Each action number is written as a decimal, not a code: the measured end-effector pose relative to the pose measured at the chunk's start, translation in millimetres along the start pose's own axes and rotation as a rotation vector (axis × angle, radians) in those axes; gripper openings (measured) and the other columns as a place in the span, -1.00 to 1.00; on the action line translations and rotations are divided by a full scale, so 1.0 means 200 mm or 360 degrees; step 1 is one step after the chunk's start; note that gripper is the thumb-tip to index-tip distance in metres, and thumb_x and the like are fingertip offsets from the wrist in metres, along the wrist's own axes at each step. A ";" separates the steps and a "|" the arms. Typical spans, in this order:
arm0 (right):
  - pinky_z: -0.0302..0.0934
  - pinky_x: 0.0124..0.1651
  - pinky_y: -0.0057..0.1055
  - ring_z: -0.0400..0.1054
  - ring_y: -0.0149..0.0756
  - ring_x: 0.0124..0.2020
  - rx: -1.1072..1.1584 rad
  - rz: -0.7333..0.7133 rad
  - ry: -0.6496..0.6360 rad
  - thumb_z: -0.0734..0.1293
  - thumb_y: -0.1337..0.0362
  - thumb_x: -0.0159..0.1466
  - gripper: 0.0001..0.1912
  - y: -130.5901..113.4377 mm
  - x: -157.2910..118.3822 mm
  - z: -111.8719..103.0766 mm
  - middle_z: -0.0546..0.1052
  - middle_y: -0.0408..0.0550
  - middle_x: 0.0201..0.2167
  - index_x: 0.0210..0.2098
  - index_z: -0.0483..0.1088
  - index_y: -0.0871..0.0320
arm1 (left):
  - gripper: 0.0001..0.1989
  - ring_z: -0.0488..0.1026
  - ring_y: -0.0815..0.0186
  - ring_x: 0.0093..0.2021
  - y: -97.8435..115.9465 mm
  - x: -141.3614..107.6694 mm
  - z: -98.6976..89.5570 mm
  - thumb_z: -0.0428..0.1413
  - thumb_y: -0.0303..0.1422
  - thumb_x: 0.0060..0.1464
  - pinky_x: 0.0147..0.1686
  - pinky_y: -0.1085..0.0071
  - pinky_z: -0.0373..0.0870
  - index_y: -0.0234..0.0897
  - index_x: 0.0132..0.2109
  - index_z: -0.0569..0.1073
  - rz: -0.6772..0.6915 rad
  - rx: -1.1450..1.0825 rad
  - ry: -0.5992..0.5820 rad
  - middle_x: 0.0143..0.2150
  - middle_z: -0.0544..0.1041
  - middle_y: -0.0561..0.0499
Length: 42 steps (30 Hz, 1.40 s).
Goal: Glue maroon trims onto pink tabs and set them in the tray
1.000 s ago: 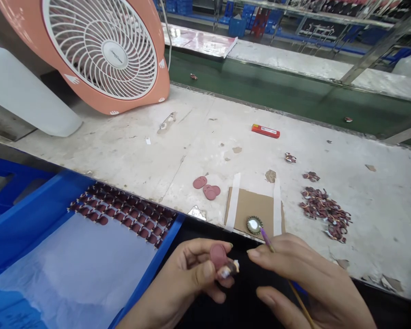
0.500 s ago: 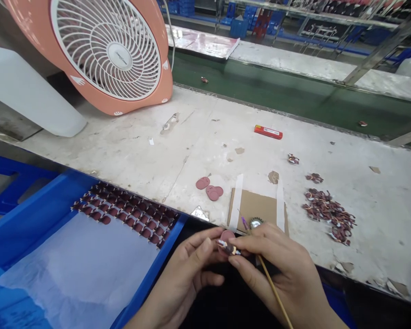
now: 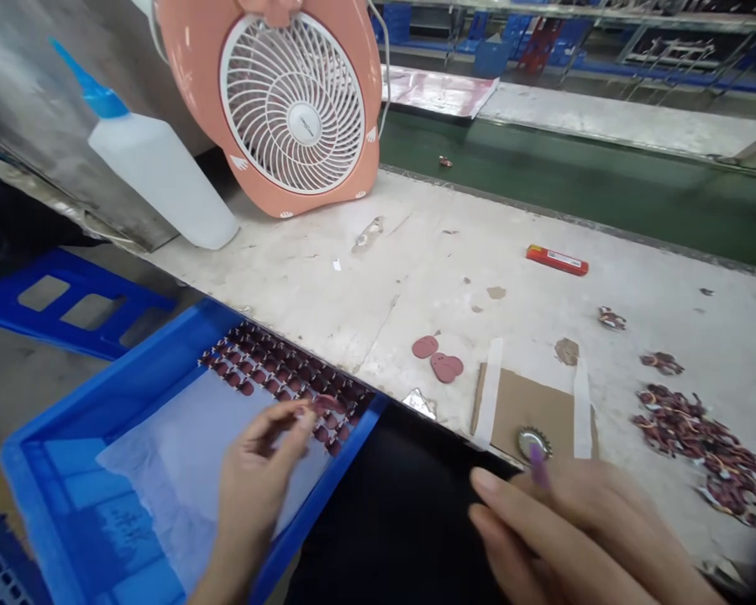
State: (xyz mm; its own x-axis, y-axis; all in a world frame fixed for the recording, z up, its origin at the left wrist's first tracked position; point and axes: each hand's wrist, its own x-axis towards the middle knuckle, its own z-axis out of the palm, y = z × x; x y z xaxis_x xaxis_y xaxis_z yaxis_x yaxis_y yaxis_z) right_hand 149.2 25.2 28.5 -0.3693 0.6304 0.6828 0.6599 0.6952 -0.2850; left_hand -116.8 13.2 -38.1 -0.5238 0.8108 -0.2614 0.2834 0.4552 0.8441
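My left hand (image 3: pixel 261 470) is closed in a pinch on a small dark-pink rounded piece (image 3: pixel 328 403), held over the blue crate (image 3: pixel 28 445). Rows of similar maroon pieces (image 3: pixel 245 361) lie in the crate beside a white sheet (image 3: pixel 207 449). At lower right, my right hand (image 3: pixel 573 521) is closed round a thin brush whose purple part (image 3: pixel 538 466) shows beside a bottle cap (image 3: pixel 532 441); its handle is hidden. The cap sits on a taped cardboard piece (image 3: pixel 510 403). Flat pink pieces (image 3: pixel 444 367) lie left of the cardboard.
A pile of small brown figures (image 3: pixel 699 441) lies on the right of the worktable (image 3: pixel 315 311). A red box (image 3: pixel 558 260) lies farther back. An orange fan (image 3: pixel 302 122) and a white squeeze bottle (image 3: pixel 164 172) stand at back left. Beyond the table runs a green belt (image 3: pixel 542 181).
The hands have parted. My left hand has moved left over the crate with the piece, while my right hand has drawn off to the right with the brush. The view has turned left.
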 end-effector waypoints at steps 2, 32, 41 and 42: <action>0.31 -0.28 -0.41 0.42 -0.40 -0.40 -0.0021 -0.0091 -0.0032 0.42 0.51 0.27 -0.77 0.08 -0.05 -0.06 0.52 -0.11 -0.40 -0.10 0.56 0.19 | -0.62 0.56 0.01 -0.10 -0.13 0.16 -0.13 0.19 -0.03 0.05 -0.19 0.21 0.49 -0.23 -0.13 0.56 -0.0037 0.0312 0.0160 -0.13 0.63 -0.14; 0.33 -0.30 -0.39 0.42 -0.34 -0.33 -0.0139 0.0055 -0.0017 0.48 0.55 0.18 -0.59 0.23 -0.23 -0.10 0.53 -0.04 -0.29 0.02 0.54 0.19 | -0.73 0.56 0.09 -0.38 -0.43 0.61 -0.25 0.15 -0.19 0.18 -0.45 0.27 0.42 -0.25 -0.12 0.61 0.0824 0.1159 0.0474 -0.26 0.66 -0.16; 0.26 -0.27 -0.40 0.36 -0.41 -0.35 -0.0173 0.0238 0.0178 0.41 0.60 0.26 -0.77 0.13 -0.14 -0.11 0.46 -0.10 -0.33 -0.13 0.50 0.25 | -0.50 0.55 0.12 0.09 0.21 0.14 0.33 0.28 -0.10 0.09 0.30 0.21 0.17 -0.16 0.14 0.49 0.2276 0.0711 0.0154 0.05 0.68 -0.05; 0.26 -0.28 -0.41 0.35 -0.41 -0.36 -0.0186 0.0238 0.0191 0.41 0.60 0.26 -0.77 0.12 -0.15 -0.11 0.45 -0.11 -0.34 -0.14 0.50 0.25 | -0.43 0.52 0.12 0.15 0.25 0.11 0.37 0.22 -0.03 0.14 0.40 0.20 -0.08 -0.20 0.21 0.45 0.2319 0.0762 -0.0021 0.12 0.65 -0.06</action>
State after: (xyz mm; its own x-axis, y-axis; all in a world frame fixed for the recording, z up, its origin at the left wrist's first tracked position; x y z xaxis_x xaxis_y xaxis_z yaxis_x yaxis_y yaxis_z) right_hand 191.3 16.1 16.4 -0.1861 0.6730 0.7159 0.7752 0.5483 -0.3139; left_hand -54.7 81.2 -36.4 0.4358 0.6454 0.6273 0.7534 -0.6429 0.1380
